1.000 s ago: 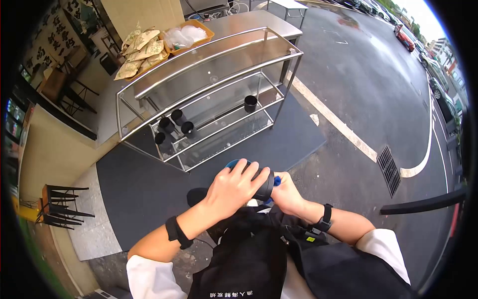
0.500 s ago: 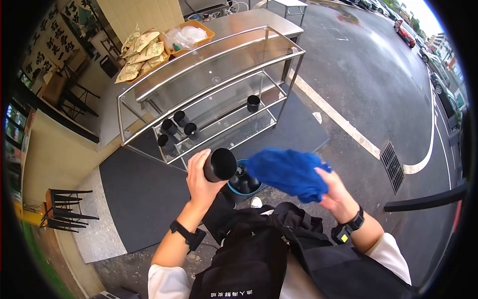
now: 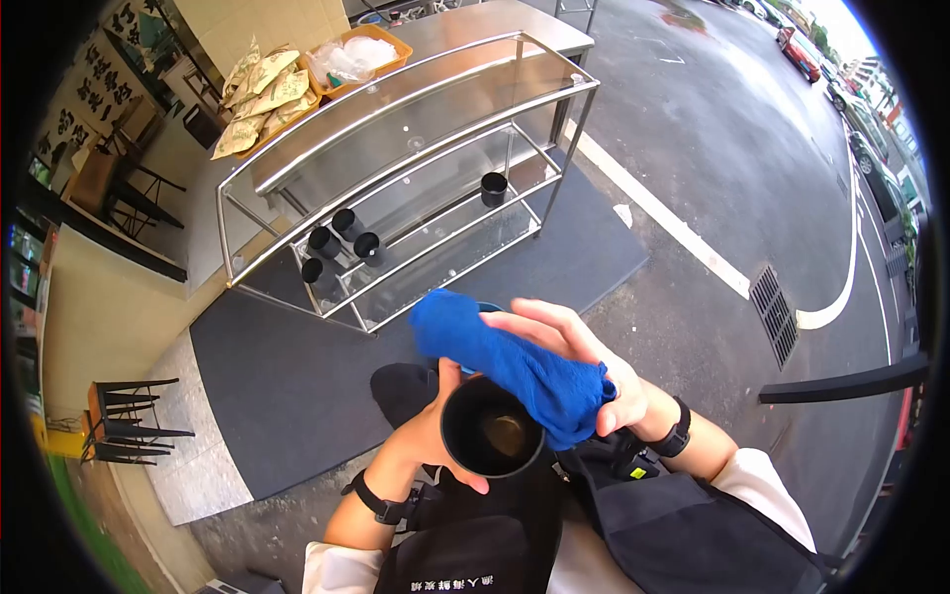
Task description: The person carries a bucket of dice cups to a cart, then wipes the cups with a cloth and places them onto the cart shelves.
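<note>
A black cup (image 3: pixel 465 450) is in my left hand (image 3: pixel 426 433), its open mouth tipped up toward me. A pale patch shows at the bottom inside it. My right hand (image 3: pixel 616 388) grips a blue cloth (image 3: pixel 515 371), with the fingers stretched along its upper side. The cloth lies over the far rim of the cup. Behind the cloth, only a bit of a blue bucket (image 3: pixel 489 308) shows; its contents are hidden.
Ahead stands a metal-framed rack (image 3: pixel 416 148) with several black cups (image 3: pixel 345 224) on its lower shelf. Behind it is a steel table (image 3: pixel 495 28) with paper packets (image 3: pixel 267 94) and an orange basket (image 3: pixel 401 51). A dark mat (image 3: pixel 267 396) covers the ground; stools (image 3: pixel 129 421) stand left.
The cup has moved down and right, closer to my body, and its mouth now faces me more. The cloth has swung left and down onto the cup, covering most of the bucket.
</note>
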A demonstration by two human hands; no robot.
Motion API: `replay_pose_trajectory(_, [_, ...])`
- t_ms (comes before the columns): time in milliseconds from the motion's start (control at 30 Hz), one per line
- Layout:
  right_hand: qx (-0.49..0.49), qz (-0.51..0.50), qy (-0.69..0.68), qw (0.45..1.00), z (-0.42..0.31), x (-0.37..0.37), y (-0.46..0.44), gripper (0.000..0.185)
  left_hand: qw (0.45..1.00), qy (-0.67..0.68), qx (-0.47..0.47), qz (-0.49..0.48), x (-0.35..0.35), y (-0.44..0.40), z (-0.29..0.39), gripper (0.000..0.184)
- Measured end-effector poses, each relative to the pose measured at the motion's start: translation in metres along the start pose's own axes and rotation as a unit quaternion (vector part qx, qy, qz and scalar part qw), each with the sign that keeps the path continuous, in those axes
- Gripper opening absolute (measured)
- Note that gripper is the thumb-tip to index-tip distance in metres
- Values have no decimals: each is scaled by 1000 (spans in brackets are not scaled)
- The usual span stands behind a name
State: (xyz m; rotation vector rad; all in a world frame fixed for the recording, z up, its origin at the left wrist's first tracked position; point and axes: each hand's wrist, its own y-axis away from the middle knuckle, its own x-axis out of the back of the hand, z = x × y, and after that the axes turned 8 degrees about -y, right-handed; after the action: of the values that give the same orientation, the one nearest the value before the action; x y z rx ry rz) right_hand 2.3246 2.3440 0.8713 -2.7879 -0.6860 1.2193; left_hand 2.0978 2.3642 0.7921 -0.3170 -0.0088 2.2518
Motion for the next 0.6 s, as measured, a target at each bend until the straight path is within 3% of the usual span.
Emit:
replay_pose_trajectory(67, [17, -178, 200, 963, -4, 19, -10, 103, 991, -130, 12, -39, 12, 8, 0, 149])
replay_pose_trajectory(133, [36, -212, 268, 939, -7, 8, -14, 69, 962, -228, 16, -150, 23, 3, 15, 136])
replay_pose_trajectory(200, [81, -186, 294, 934, -5, 2, -14, 42, 973, -193, 80, -102, 18, -1, 26, 111])
replay_pose_trajectory(300, [181, -43, 215, 959, 13, 1, -8, 15, 961, -267, 46, -54, 18, -4, 29, 103])
replay_pose_trajectory(400, [143, 123, 61, 980, 14, -3, 3, 24, 939, -341, -29, 21, 13, -5, 17, 90])
replay_pose_trajectory(433, [115, 172, -101, 973, 7, 3, 3, 36, 943, -311, -93, 72, 8, -6, 12, 89])
replay_pose_trajectory(467, [130, 182, -148, 963, 9, 13, 6, 43, 939, -279, -156, 126, 1, -7, 7, 88])
replay_pose_trajectory(500, [171, 167, -135, 961, 5, 15, 8, 46, 927, -246, -218, 180, -1, -8, 5, 87])
replay_pose_trajectory(600, [240, 101, -29, 965, -7, 2, 13, 61, 898, -347, -193, 189, 0, -14, 21, 88])
